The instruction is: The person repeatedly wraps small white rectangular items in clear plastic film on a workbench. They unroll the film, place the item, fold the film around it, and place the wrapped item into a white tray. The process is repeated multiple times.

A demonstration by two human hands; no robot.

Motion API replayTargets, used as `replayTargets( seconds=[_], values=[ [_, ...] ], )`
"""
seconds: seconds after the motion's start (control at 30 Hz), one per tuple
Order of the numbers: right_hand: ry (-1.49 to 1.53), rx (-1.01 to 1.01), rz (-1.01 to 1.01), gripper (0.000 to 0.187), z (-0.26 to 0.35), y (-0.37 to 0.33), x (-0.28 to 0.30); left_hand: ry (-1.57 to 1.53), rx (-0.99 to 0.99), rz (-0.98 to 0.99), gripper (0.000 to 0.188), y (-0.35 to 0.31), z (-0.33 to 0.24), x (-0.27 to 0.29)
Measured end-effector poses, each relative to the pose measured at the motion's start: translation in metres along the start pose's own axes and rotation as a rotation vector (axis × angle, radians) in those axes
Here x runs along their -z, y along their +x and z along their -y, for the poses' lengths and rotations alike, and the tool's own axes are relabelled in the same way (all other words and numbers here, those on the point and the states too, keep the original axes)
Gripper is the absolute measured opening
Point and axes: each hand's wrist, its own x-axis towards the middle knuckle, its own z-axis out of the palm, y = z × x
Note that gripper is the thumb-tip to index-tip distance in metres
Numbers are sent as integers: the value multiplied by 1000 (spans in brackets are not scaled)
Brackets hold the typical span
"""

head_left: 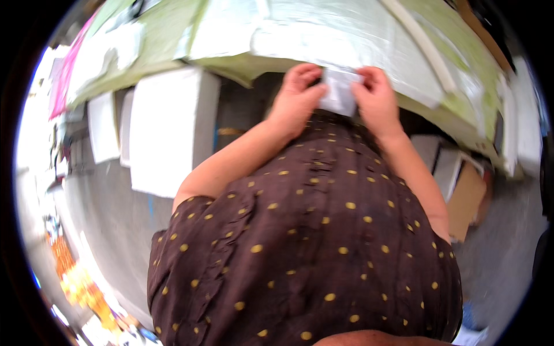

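Observation:
A small whitish packet, which looks like a thin plastic bag, is held upright at the near edge of the covered table. My left hand pinches its left side between thumb and fingers. At its upper right corner my right hand grips it the same way, fingers curled. The packet hangs just in front of my dark dotted clothing. What may be inside it is too blurred to make out.
The table wears a pale green cover under clear plastic sheeting. Beneath it on the left stand large white boxes. A cardboard piece leans below on the right. Orange and yellow goods lie on the far left floor.

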Motion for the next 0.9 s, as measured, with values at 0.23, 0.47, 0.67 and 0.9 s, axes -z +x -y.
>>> replayTargets(
  seconds=[0.23, 0.47, 0.67, 0.9],
  values=[
    [136, -97, 204, 27, 16, -8, -20, 114, 125, -71, 13, -9, -3, 33],
    [165, -168, 328, 28, 7, -9, -16, 509, -306, -551, 17, -31, -119, 231],
    [141, -204, 388, 23, 2, -7, -22, 970, 29, -1011, 24, -64, -180, 355],
    [114, -217, 454, 22, -1, -6, -26, 1050, 87, -976, 23, -49, -135, 406]
  ],
)
